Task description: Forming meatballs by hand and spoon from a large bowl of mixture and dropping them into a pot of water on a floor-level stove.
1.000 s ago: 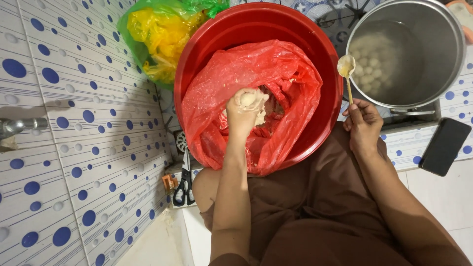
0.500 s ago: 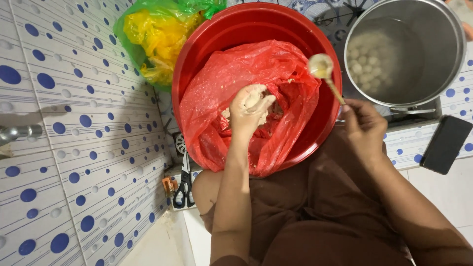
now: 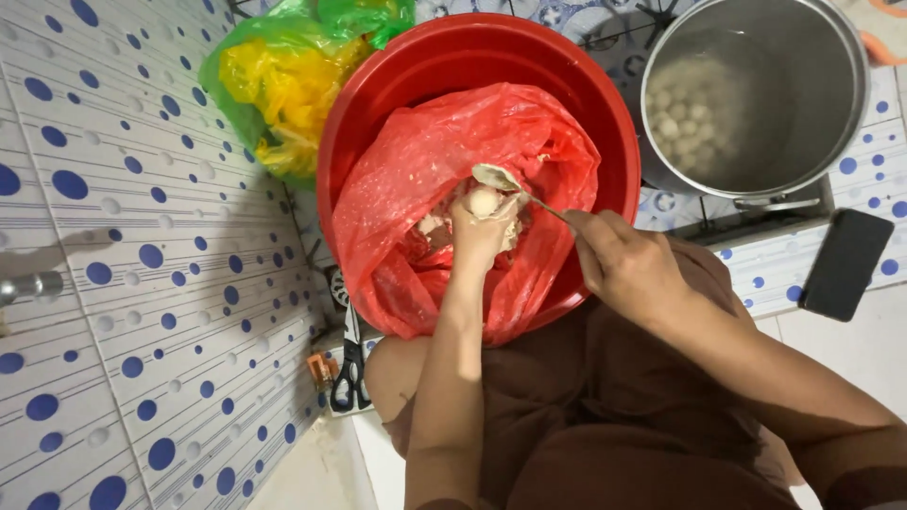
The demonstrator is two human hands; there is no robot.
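The left hand (image 3: 484, 227) is squeezing paste over the red bag (image 3: 416, 179), a ball (image 3: 484, 201) bulging above its clenched fingers; the right hand (image 3: 624, 264) is pinching a spoon (image 3: 515, 187), bowl just beside the ball.

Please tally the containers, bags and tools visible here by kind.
Red basin: 1
Steel pot: 1
Plastic bags: 2, red bag and green-yellow bag
Spoon: 1
Scissors: 1
Phone: 1
Total: 7

Spoon (image 3: 499, 178) moved from pot (image 3: 756, 94) to dough ball (image 3: 484, 201).
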